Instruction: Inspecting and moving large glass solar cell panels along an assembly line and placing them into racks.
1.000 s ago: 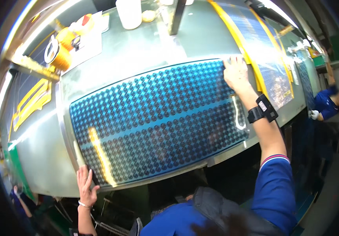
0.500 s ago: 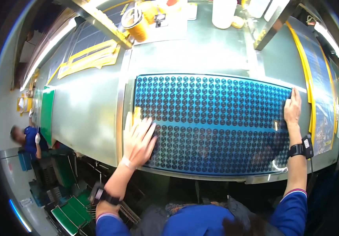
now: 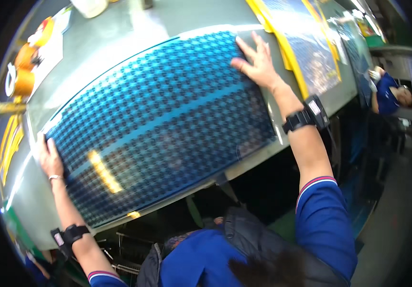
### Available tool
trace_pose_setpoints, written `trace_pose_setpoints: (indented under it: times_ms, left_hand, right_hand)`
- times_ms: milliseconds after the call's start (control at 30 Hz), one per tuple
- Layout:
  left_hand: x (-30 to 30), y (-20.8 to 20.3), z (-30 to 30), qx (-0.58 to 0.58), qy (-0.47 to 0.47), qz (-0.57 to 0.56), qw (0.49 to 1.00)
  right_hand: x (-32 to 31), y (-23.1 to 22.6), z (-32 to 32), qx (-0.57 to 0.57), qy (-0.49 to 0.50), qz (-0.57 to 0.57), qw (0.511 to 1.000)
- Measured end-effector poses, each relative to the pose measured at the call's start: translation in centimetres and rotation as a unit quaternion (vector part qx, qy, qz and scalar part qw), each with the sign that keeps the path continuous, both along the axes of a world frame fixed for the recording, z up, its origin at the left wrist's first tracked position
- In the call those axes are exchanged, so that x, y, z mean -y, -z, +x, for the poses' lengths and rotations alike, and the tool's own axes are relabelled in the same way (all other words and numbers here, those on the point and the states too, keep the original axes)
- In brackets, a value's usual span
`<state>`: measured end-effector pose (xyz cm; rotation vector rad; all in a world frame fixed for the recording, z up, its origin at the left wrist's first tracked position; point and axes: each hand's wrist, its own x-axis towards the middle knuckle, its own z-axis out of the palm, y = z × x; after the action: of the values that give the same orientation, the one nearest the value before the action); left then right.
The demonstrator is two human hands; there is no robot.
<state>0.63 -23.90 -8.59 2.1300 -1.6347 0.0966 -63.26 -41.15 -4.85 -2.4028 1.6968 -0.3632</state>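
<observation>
Blue panel (image 3: 163, 129) seems somewhat blurred.

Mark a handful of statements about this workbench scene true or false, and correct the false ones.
1. The left hand is at the left edge of the dotted panel. True.
2. The right hand is at the panel's lower right corner. False: the right hand is near its upper right.
3. A plain blue stripe crosses the panel. True.
4. Only the right forearm wears a black band. False: the left forearm wears a black band too.
</observation>
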Motion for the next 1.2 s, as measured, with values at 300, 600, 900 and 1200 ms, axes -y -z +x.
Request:
trace_pose_setpoints:
  times_ms: [300,600,900,1200]
  left_hand:
    - [-1.3,1.2,2.7,0.099,0.007,0.022,0.995]
    - [-1.6,0.6,1.7,0.069,-0.042,0.054,0.995]
    - [-1.0,-1.1,-0.6,0.061,-0.061,0.121,0.989]
    - [-0.9,-1.1,-1.6,0.019,-0.061,0.058,0.996]
  right_hand:
    - [-14.1,-4.2,-10.0,0.039,-0.056,0.188,0.98]
    - [-14.5,-5.1,-9.2,0.019,-0.073,0.21,0.975]
    - [-11.3,-6.4,7.8,0.026,-0.452,0.219,0.864]
    - [3.6,2.5,1.1,-0.115,0.008,-0.116,0.986]
